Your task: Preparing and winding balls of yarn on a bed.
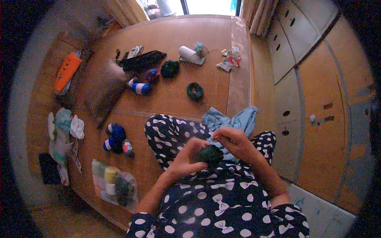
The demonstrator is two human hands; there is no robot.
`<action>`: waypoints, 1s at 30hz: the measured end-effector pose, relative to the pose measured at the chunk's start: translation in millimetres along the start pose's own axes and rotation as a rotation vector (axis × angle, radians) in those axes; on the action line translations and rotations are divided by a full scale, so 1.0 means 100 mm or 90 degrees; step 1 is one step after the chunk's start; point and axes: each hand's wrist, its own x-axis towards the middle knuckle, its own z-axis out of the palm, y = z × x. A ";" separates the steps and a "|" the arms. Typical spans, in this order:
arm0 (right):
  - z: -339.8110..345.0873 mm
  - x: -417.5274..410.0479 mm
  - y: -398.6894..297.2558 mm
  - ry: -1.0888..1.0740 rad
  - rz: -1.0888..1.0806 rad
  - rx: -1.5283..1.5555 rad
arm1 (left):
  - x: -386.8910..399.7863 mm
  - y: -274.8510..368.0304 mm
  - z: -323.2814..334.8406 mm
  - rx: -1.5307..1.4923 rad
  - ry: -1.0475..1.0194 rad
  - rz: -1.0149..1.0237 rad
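My left hand (189, 157) is closed round a ball of dark green yarn (212, 155) above my lap. Just above and to the right of the ball, my right hand (233, 141) is raised with its fingers curled; whether it pinches a strand cannot be seen. A light blue cloth (232, 120) lies across my legs, partly behind the right hand. Beyond my knees, a ring-shaped dark green skein (195, 91) rests on the wooden surface. Farther off sits another dark green yarn ball (170, 69), beside a multicoloured ball (152, 75) and a blue yarn ball with a pale band (140, 88).
Blue and grey yarn balls (118, 134) lie at my left, near a clear bag of yarn (114, 186). A black bag (143, 61), a white roll (187, 53) and colourful packets (230, 59) are at the far side. Cabinets (318, 110) stand to the right.
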 end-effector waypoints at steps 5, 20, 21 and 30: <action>0.41 -0.24 0.52 -0.039 -0.002 0.031 | 0.04 0.16 -0.09 -0.131 0.106 0.028; 0.08 0.01 0.27 0.008 -0.048 -0.103 | -0.02 -0.12 0.02 -0.053 -0.041 -0.079; 0.10 -0.02 0.32 -0.006 -0.053 -0.099 | -0.01 -0.04 0.01 -0.024 -0.028 -0.085; 0.36 -0.30 0.32 -0.222 0.009 -0.151 | 0.14 -0.21 -0.15 -0.006 0.214 0.021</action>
